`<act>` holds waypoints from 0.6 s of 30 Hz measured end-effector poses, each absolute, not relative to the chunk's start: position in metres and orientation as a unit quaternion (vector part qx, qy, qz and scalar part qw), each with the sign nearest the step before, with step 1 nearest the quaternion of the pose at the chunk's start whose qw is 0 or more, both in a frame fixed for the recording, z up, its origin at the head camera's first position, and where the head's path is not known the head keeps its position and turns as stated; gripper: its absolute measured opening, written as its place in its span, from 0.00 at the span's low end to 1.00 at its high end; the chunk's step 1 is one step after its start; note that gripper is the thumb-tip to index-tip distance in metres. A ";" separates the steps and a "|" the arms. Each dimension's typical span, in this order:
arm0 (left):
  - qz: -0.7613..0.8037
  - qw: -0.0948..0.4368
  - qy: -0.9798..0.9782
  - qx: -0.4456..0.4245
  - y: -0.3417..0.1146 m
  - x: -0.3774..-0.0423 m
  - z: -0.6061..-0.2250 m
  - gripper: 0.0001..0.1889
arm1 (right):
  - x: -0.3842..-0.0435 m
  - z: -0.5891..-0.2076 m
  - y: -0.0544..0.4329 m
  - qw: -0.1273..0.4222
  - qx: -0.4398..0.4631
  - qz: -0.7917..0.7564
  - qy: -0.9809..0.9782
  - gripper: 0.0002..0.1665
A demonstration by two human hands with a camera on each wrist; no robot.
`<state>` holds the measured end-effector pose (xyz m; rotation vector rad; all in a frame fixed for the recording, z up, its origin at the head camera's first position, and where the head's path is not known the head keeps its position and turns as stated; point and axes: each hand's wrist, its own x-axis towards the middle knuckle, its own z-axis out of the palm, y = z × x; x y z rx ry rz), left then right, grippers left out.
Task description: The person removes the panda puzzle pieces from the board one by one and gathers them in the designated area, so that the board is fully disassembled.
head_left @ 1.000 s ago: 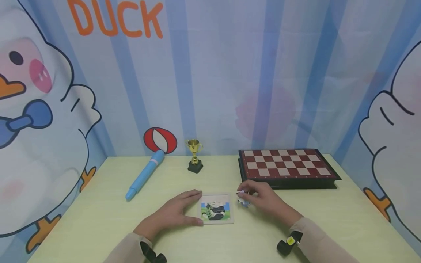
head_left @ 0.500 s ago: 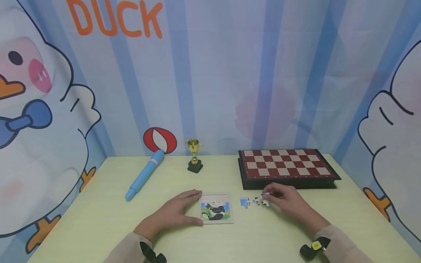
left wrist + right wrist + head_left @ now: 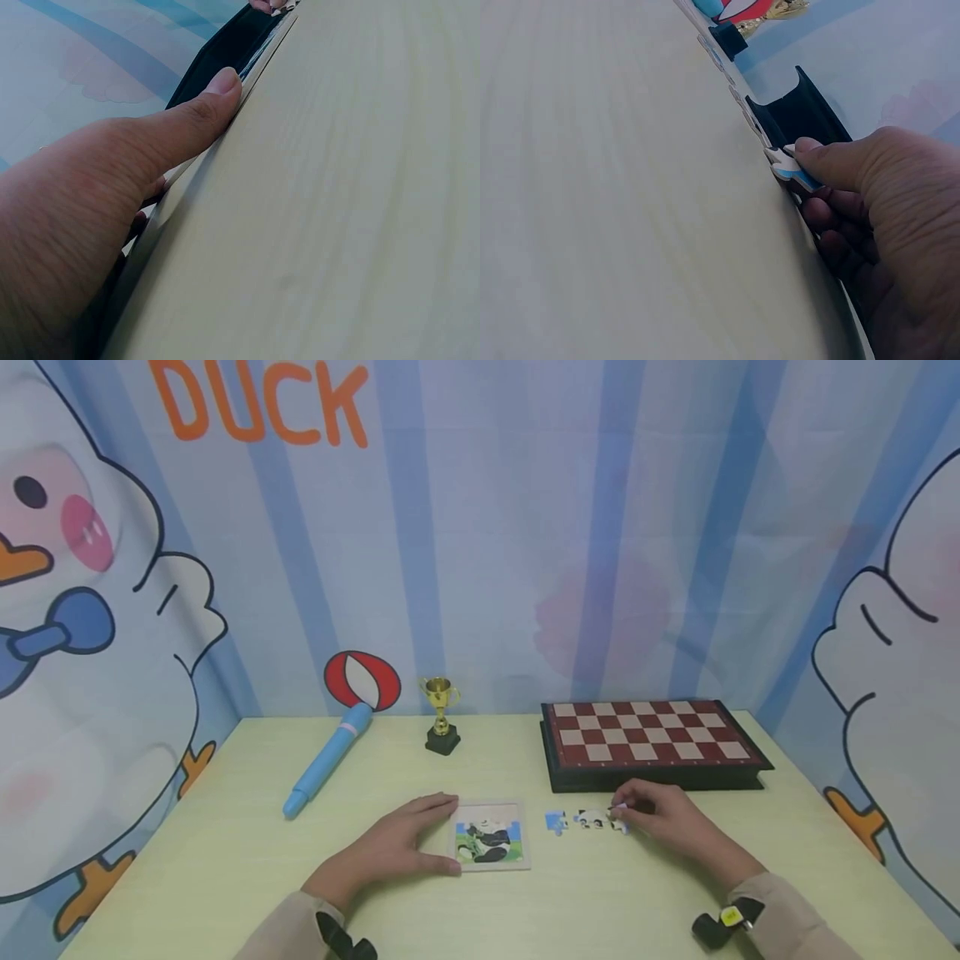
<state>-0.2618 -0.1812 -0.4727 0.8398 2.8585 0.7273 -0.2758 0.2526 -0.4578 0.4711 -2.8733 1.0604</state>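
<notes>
A small square jigsaw puzzle with a panda picture lies flat in a pale frame. My left hand rests at its left side, thumb touching the near corner and extended fingers at the far one. In the left wrist view the thumb lies along the frame's edge. To the right, my right hand pinches a puzzle piece with white and blue on it between thumb and fingers, low over the table. Beside it lie a blue puzzle piece and black-and-white panda-face pieces.
A chessboard box with a red-and-white top stands just behind my right hand. Farther back are a small gold trophy and a light blue stick-like object. A duck-print curtain hangs behind the pale table.
My right hand has moved right, away from the puzzle frame, with loose pieces now showing in a row between them. The left hand has stayed at the frame.
</notes>
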 end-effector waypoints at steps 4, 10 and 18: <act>0.237 0.036 0.932 0.274 -0.182 -0.262 -0.474 0.55 | -0.277 -0.458 0.252 0.020 0.140 0.330 -0.933 0.04; 0.236 0.036 0.932 0.273 -0.182 -0.262 -0.474 0.54 | -0.277 -0.458 0.251 0.024 0.137 0.321 -0.937 0.04; 0.235 0.035 0.932 0.274 -0.182 -0.262 -0.474 0.54 | -0.277 -0.459 0.249 0.029 0.136 0.319 -0.938 0.04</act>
